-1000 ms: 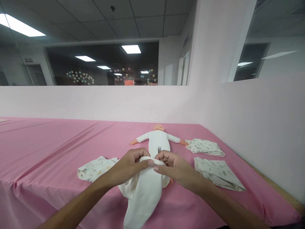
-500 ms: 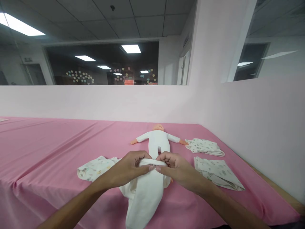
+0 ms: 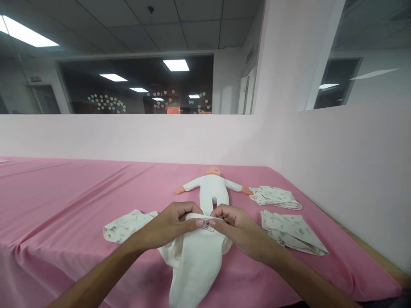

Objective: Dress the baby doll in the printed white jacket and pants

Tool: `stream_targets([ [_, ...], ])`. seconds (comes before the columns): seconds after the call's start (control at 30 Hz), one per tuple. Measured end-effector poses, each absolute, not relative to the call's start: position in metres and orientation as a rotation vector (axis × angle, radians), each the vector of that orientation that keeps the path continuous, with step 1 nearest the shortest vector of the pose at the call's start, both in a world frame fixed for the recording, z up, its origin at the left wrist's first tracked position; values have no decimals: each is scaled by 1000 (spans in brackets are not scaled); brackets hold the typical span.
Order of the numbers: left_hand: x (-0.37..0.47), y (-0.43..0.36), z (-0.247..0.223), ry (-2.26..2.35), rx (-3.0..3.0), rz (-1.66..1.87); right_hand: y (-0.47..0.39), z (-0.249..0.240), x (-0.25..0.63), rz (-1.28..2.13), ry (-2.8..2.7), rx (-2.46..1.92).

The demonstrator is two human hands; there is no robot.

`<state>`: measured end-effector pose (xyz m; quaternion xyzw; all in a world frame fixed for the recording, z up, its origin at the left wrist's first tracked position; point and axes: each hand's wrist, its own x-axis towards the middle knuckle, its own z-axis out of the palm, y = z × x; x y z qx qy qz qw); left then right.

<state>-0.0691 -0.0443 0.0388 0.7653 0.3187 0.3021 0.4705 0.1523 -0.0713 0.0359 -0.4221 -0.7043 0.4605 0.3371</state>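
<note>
My left hand (image 3: 183, 221) and my right hand (image 3: 233, 223) pinch the waistband of a pair of white baby pants (image 3: 199, 261), thumbs on the near side. A small printed size label (image 3: 208, 224) shows between the thumbs. The pants hang down over the table's front edge, one leg in front and the rest bunched at the left. Just beyond them a baby doll (image 3: 213, 188) in a white long-sleeved suit lies on its back with arms spread. Its lower legs are hidden behind my hands and the pants.
Pink cloth (image 3: 80, 192) covers the table. Left of my hands lies a rolled patterned garment (image 3: 128, 224). Two folded patterned garments, one farther back (image 3: 276, 196) and one nearer (image 3: 293, 231), lie on the right. A white wall (image 3: 128, 137) with windows stands behind.
The top edge of the pants has been turned so that the printed label between my thumbs now shows. Both hands keep their pinch in nearly the same place.
</note>
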Motion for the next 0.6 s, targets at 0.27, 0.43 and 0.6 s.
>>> stream_targets([
  [0.27,-87,-43,43,922,1885,904,-73,43,157,1139,-1868,-1142],
  [0.43,-138,-49,57,1130,2159,810,-85,62,166,1021,-1969,-1233],
  [0.6,-184,-71,60,1427,2484,825,-105,71,178,837,-2040,-1292],
])
